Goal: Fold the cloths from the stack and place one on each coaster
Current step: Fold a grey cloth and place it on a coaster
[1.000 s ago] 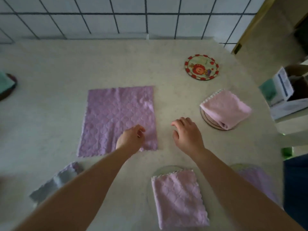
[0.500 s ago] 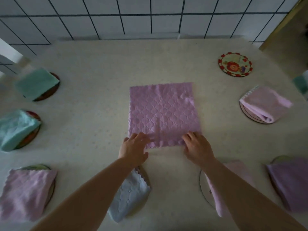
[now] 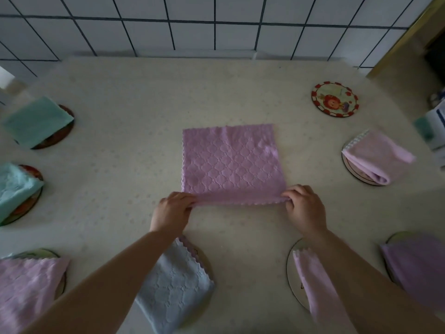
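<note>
A purple quilted cloth lies spread flat in the middle of the table. My left hand pinches its near left corner and my right hand pinches its near right corner; the near edge is lifted slightly off the table. A bare round coaster with a red rim and a cartoon picture sits at the far right. Folded cloths lie on other coasters: pale blue under my left forearm, pink under my right forearm, pink at right, purple near right.
On the left are two teal folded cloths on dark coasters and a pink one near the front. A white tiled wall runs behind the table. A box stands at the right edge.
The view swung left, bringing the left coasters into sight. Both hands moved to the purple cloth's near corners, took hold of them and raised the near edge.
</note>
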